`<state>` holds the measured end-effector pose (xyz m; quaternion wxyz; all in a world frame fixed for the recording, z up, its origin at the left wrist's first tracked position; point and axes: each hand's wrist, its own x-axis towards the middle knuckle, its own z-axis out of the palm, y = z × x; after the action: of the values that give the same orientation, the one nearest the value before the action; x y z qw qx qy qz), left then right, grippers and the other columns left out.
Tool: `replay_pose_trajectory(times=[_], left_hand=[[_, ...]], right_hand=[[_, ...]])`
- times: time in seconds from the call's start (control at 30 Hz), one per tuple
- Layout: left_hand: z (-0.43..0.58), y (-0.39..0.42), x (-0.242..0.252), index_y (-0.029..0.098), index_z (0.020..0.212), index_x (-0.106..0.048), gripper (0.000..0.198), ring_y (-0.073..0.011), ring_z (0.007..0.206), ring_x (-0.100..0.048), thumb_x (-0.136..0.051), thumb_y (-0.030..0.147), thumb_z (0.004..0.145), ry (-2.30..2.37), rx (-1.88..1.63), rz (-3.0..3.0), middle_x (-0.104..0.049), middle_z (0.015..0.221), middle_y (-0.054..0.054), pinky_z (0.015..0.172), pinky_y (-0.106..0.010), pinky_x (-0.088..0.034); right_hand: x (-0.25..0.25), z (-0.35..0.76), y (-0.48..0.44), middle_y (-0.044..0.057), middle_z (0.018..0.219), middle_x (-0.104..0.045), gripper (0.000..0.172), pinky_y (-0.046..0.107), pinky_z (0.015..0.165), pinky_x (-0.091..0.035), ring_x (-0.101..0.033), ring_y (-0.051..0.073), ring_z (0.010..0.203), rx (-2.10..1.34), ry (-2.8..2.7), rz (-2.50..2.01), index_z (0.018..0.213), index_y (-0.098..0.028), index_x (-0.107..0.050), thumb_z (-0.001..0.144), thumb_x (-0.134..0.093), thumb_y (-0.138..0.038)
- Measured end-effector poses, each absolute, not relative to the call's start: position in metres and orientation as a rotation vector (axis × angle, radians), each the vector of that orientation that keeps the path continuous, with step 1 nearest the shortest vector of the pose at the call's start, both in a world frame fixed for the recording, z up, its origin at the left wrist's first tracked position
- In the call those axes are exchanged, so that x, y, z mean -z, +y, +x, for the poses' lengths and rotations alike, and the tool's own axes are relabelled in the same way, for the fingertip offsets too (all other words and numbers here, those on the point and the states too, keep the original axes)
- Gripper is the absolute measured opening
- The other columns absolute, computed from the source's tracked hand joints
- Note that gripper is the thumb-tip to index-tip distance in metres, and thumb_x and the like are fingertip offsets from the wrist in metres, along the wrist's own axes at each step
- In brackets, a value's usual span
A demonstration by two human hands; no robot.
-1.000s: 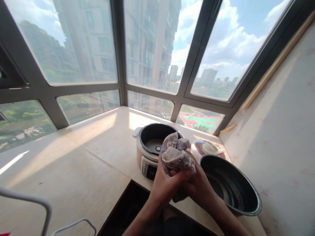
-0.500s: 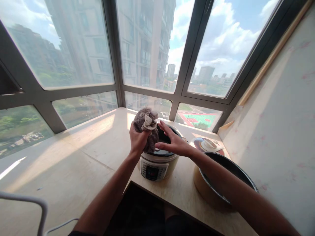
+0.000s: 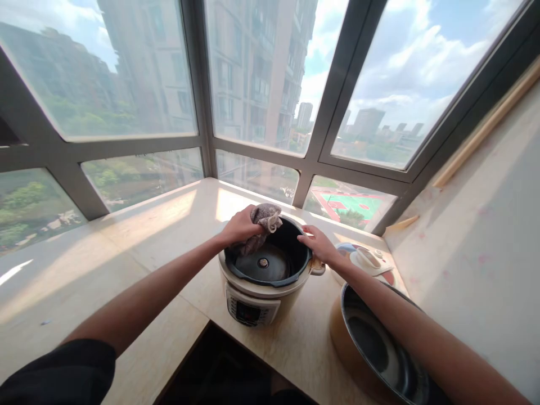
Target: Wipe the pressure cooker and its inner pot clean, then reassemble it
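Observation:
A bunched brown cloth [image 3: 265, 216] is in my left hand [image 3: 241, 226], whose fingers are wrapped round it. The cloth hangs into the left side of an electric pressure cooker [image 3: 291, 289] standing lidless on the ledge. Inside the cooker, a dark round base with a small metal button at its centre shows. My right hand [image 3: 317, 244] grips the cooker's right rim, just above the side handle [image 3: 318, 269]. The cooker's control panel [image 3: 250, 310] faces me.
A removed inner pot [image 3: 350, 337] with a dark inside stands on the right, under my right forearm. Behind it lies an off-white lid [image 3: 366, 259], near the wall [image 3: 476, 225]. Windows rise behind the pale ledge [image 3: 143, 275], which has a dark gap at its front.
My left hand has lowered the cloth from above the cooker into its opening. My right hand has moved from beside the cloth to the cooker's right rim. The view has shifted.

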<state>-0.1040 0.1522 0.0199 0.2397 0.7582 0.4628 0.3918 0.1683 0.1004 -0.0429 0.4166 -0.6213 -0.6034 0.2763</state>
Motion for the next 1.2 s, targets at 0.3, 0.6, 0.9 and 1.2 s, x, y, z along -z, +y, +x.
replay_pose_trajectory(times=[0.3,0.6,0.9,1.2], left_hand=[[-0.065,0.16,-0.012,0.022,0.113,-0.057,0.042,-0.0337,0.099,-0.069,-0.063,0.041,0.077,1.362,-0.212,2.635,-0.072,0.112,-0.012,0.083,-0.04,-0.051],[-0.032,0.162,0.007,0.02,0.113,-0.061,0.036,-0.0366,0.105,-0.069,-0.063,0.029,0.078,1.277,0.165,2.644,-0.073,0.111,-0.016,0.086,-0.045,-0.052],[-0.011,0.15,0.004,0.027,0.105,-0.073,0.044,-0.0342,0.101,-0.07,-0.071,0.012,0.064,0.882,0.222,2.573,-0.077,0.102,-0.007,0.089,-0.041,-0.053],[-0.033,0.138,-0.018,0.03,0.075,-0.078,0.047,-0.0285,0.094,-0.07,-0.06,-0.002,0.046,0.582,0.503,2.129,-0.076,0.082,0.004,0.089,-0.036,-0.053]], right_hand=[[0.051,0.164,0.094,0.012,0.133,-0.066,0.054,0.045,0.106,-0.047,-0.065,0.026,0.12,-0.784,-1.508,-1.538,0.134,-0.023,-0.052,0.082,-0.062,-0.036],[0.054,0.165,0.092,0.007,0.124,-0.07,0.047,0.045,0.101,-0.05,-0.067,0.027,0.115,-0.831,-1.465,-1.473,0.127,-0.027,-0.057,0.081,-0.063,-0.036],[0.046,0.163,0.088,0.009,0.122,-0.069,0.049,0.046,0.097,-0.051,-0.068,0.027,0.109,-0.897,-1.399,-1.486,0.122,-0.025,-0.056,0.076,-0.064,-0.039],[0.038,0.162,0.086,0.012,0.121,-0.068,0.054,0.044,0.093,-0.052,-0.068,0.025,0.102,-0.903,-1.378,-1.51,0.121,-0.022,-0.055,0.073,-0.066,-0.043]])
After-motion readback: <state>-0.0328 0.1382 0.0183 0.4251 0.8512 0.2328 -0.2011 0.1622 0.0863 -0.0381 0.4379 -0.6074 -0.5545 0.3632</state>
